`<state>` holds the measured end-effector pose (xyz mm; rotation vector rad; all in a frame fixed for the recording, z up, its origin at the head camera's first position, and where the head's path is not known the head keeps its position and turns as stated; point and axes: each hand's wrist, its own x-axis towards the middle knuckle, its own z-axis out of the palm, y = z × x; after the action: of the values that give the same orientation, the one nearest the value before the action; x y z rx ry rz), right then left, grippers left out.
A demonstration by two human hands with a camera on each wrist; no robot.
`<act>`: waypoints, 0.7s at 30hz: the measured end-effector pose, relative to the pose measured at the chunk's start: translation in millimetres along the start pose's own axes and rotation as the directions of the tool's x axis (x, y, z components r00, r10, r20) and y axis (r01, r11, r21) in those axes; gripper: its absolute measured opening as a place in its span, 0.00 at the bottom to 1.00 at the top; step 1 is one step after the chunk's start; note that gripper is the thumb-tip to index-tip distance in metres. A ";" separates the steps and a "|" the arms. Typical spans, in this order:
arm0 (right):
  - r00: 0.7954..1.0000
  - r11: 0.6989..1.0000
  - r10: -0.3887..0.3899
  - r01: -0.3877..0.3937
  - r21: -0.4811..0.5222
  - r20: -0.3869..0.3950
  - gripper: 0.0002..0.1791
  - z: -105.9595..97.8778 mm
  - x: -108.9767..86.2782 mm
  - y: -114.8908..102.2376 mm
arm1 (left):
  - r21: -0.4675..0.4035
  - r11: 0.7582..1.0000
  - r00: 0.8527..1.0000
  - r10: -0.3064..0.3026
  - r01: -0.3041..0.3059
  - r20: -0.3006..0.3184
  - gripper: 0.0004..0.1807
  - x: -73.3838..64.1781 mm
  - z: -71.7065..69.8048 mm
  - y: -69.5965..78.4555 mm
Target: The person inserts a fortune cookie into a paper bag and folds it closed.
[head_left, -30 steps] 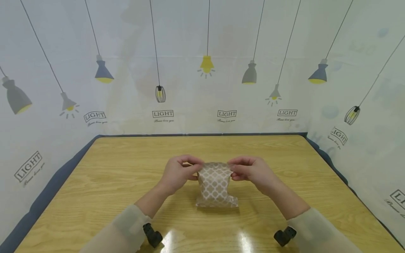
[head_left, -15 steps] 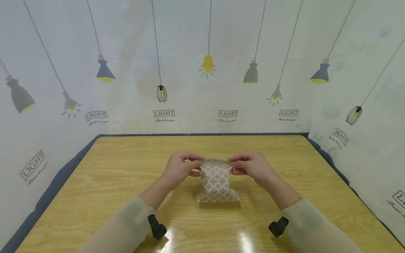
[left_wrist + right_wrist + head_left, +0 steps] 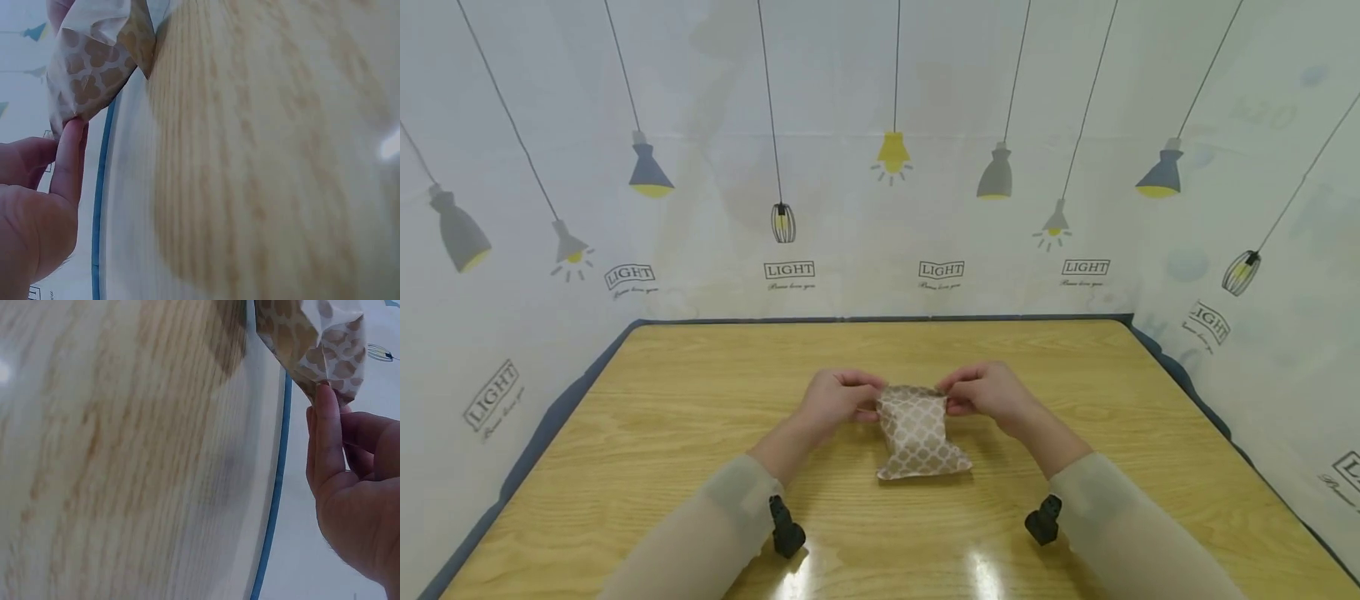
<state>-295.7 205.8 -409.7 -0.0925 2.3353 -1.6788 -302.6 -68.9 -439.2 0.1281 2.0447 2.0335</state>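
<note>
A small beige packet (image 3: pixel 917 429) with a white lattice print is at mid-table in the head view, its wider lower edge toward me. My left hand (image 3: pixel 835 398) pinches its upper left corner, and my right hand (image 3: pixel 996 398) pinches the upper right one. Up close in the left wrist view, the thumb and fingers of the left hand (image 3: pixel 40 215) meet at a creased corner of the packet (image 3: pixel 87 75). The right wrist view has the right hand (image 3: pixel 359 497) nipping the opposite corner. Whether the packet's lower edge touches the table cannot be told.
The wood-grain table (image 3: pixel 700 467) has a dark blue border along its back and sides. Behind it stands a pale wall covering (image 3: pixel 842 100) printed with hanging lamps. A small black camera (image 3: pixel 786 529) sits at the left cuff, another camera (image 3: pixel 1043 521) at the right.
Both forearms have drawn inward toward each other. The packet has shifted slightly right, and the hands rose a little, then dipped, keeping their pinch on its corners.
</note>
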 end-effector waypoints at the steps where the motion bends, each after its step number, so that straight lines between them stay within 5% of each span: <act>1: 1.000 1.000 0.000 0.000 -0.015 0.004 0.14 -0.3 0.8 0.9 | 0.003 1.000 1.000 -0.006 0.006 0.001 0.12 0.7 0.6 -0.8; 11: 0.996 0.997 0.070 -0.071 0.017 0.064 0.16 0.0 6.0 6.6 | 0.104 0.994 0.999 -0.022 0.025 -0.028 0.10 4.7 5.1 -8.9; 21: 0.993 0.994 0.104 -0.105 0.009 0.046 0.21 -1.4 4.0 8.3 | 0.107 0.994 0.999 -0.032 0.035 -0.030 0.14 4.0 1.1 -10.1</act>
<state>-299.1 209.1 -417.7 -0.0056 2.2563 -1.6229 -305.0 -67.0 -449.7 0.0843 2.1586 1.9165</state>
